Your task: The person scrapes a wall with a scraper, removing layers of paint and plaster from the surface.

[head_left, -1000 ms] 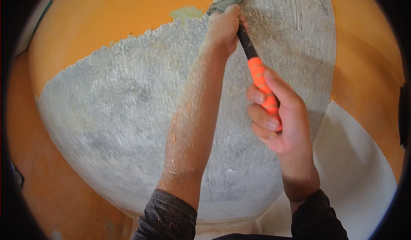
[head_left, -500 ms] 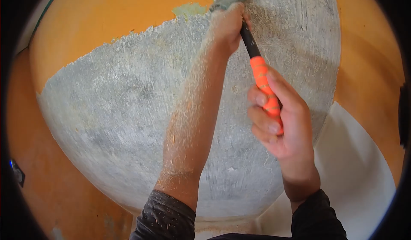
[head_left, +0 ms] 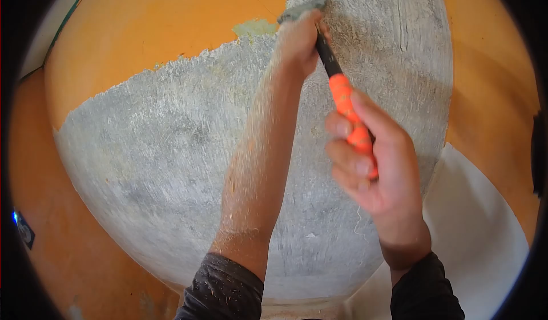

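Observation:
Both my hands are on a long-handled scraper [head_left: 342, 100] with a black shaft and an orange grip. My left hand [head_left: 297, 43] is closed around the shaft just below the grey scraper head [head_left: 301, 10]. Lower down, my right hand [head_left: 382, 149] wraps the orange grip. The head lies against the wall where orange paint [head_left: 182, 17] meets the bared grey surface [head_left: 188, 131]. My left fingers are partly hidden behind the hand. Pale flakes of paint cover my left forearm [head_left: 257, 160] and speckle the dark sleeve.
A pale greenish patch [head_left: 255, 27] shows at the paint's ragged edge, left of the scraper head. Orange wall [head_left: 491, 91] continues on the right, above a white curved surface [head_left: 468, 223]. A small dark object with a blue light [head_left: 24, 230] is at the far left.
The scraper head and my left hand sit slightly lower and further left in view. My right hand has shifted slightly left with the grip. Both hands keep their hold.

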